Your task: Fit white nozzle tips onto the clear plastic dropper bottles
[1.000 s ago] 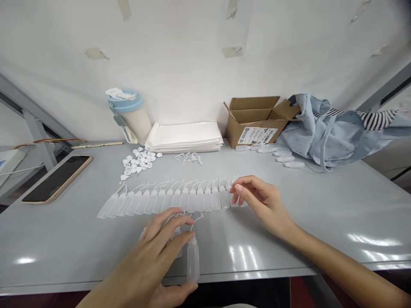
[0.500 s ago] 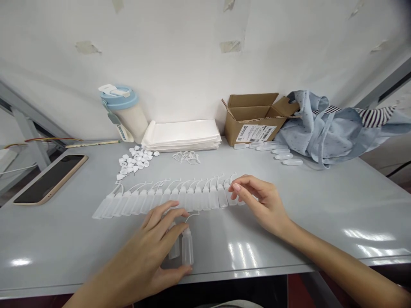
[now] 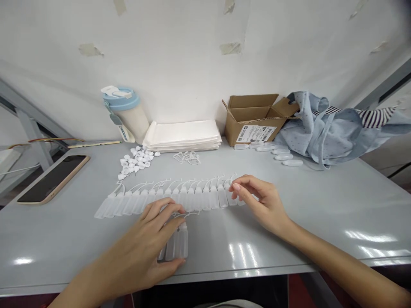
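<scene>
While the left hand (image 3: pixel 150 246) lies flat over a few small clear bottles (image 3: pixel 178 246) near the front edge of the bench (image 3: pixel 321 205), its fingers half curled around them, the right hand (image 3: pixel 260 201) pinches the last bottle at the right end of the long row of bottles (image 3: pixel 167 200). To do this well, I think the loose bottles should slide flat and parallel into the row, with the thin tethered caps kept from tangling. The left palm hides how many bottles lie under it, maybe three. I cannot tell if the caps are closed.
</scene>
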Demonstrator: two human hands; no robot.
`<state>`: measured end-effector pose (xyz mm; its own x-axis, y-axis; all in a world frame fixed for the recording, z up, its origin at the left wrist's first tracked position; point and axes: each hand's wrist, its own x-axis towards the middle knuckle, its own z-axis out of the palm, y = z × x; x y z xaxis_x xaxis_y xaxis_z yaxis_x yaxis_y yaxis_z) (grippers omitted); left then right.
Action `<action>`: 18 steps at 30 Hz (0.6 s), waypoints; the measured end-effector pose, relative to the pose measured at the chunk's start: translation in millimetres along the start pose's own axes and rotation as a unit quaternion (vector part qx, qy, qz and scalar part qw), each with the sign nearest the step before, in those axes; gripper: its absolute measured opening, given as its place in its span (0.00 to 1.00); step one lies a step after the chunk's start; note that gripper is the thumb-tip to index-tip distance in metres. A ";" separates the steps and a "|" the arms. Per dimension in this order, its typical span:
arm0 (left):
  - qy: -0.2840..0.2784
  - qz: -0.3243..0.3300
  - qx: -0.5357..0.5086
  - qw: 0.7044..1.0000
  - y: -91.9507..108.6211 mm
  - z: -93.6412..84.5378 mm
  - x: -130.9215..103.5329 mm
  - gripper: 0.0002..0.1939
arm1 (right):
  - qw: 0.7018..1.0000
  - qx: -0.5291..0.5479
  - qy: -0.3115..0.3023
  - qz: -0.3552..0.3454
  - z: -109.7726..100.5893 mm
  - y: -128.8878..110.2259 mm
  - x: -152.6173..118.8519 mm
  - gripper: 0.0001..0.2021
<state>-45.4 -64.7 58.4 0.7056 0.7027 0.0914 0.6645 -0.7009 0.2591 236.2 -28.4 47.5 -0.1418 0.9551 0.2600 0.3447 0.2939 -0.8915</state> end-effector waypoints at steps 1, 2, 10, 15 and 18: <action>-0.001 -0.001 -0.002 1.000 0.2 -0.8 -0.1 0.20 | 1.000 0.001 -0.001 0.001 -0.1 0.2 0.0 0.10; -0.002 -0.002 -0.003 1.000 0.3 -1.3 -0.3 0.20 | 1.000 0.001 -0.001 0.002 0.0 0.4 0.1 0.10; -0.001 0.004 0.004 1.000 0.3 -1.8 -2.1 0.20 | 1.000 -0.004 0.000 0.002 0.2 0.5 0.2 0.10; 0.001 0.015 0.010 1.000 0.0 -1.7 -3.8 0.21 | 1.000 -0.005 0.003 0.005 -0.4 1.1 1.0 0.10; -0.001 0.019 0.011 1.000 0.3 -1.8 -3.8 0.24 | 1.000 -0.010 0.007 0.005 -1.1 1.4 2.1 0.10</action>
<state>-48.4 -67.3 59.8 0.7313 0.6749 0.0987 0.6423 -0.7301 0.2334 237.5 -25.9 47.3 -0.1243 0.9585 0.2566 0.3650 0.2846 -0.8864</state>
